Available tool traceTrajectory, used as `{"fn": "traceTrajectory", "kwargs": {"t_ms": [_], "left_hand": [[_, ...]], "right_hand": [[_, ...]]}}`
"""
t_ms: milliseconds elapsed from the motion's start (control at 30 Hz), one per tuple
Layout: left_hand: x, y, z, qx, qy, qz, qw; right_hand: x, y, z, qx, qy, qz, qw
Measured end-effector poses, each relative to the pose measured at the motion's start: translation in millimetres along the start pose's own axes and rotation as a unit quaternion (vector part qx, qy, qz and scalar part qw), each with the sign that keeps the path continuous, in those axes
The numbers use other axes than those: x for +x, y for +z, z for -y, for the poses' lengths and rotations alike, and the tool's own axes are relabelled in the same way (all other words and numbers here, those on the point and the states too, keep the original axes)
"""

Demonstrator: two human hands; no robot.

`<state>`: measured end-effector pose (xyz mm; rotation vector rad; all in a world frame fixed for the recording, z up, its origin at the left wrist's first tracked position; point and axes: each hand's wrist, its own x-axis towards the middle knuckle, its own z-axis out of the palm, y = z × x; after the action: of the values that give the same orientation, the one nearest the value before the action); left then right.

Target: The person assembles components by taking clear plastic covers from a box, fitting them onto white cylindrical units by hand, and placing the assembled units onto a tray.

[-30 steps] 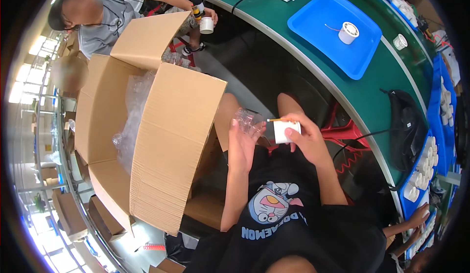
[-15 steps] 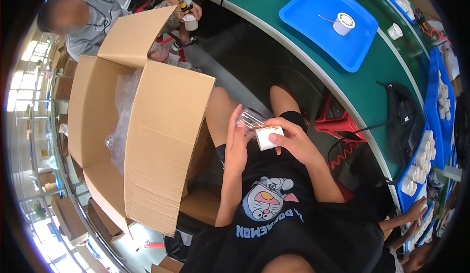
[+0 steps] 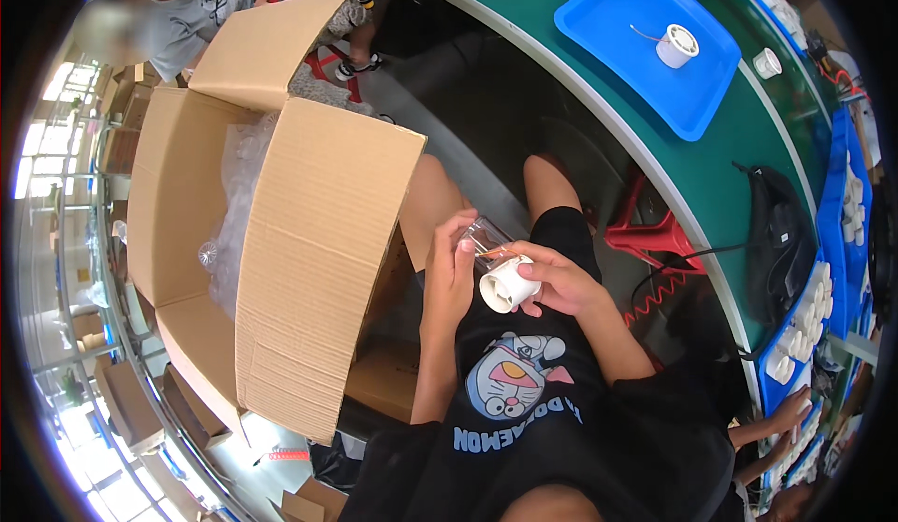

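Above my lap, my left hand (image 3: pixel 453 265) is wrapped around a clear plastic cup (image 3: pixel 486 237). My right hand (image 3: pixel 561 281) grips a white cylindrical part (image 3: pixel 506 285) with the thumb on its side. The two pieces meet end to end, and thin orange-brown wires (image 3: pixel 500 253) run between them. The white part's hollow end is turned toward me and shows an inner divider. How far the white part sits inside the cup, if at all, I cannot tell.
To my left stands an open cardboard box (image 3: pixel 318 269) with clear plastic cups (image 3: pixel 229 232) inside. A blue tray (image 3: pixel 599 17) on the green bench (image 3: pixel 645 138) holds a white part with a wire (image 3: pixel 677 47). A black bag (image 3: pixel 774 241) and a red stool (image 3: pixel 655 232) are at right. Another person (image 3: pixel 201 7) sits beyond the box.
The white part has turned so its hollow end faces me, and both hands have shifted slightly. The other person has leaned and now holds a clear cup.
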<state>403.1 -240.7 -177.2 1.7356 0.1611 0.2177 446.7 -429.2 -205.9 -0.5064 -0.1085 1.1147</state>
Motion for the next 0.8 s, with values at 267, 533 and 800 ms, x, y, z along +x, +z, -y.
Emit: {"fn": "traceTrajectory", "kwargs": {"t_ms": [267,533,800], "left_hand": [[-5,-7,6,0.009,0.052,0.062,0.997],[-8,-10,-8,0.051,0.108,0.076,0.99],[-8,-10,14,0.029,0.078,0.062,0.995]], "right_hand": [[-2,3,-14,0.109,0.026,0.07,0.991],[-5,0,-17,0.086,0.062,0.062,0.992],[0,13,-9,0.083,0.092,0.028,0.992]]}}
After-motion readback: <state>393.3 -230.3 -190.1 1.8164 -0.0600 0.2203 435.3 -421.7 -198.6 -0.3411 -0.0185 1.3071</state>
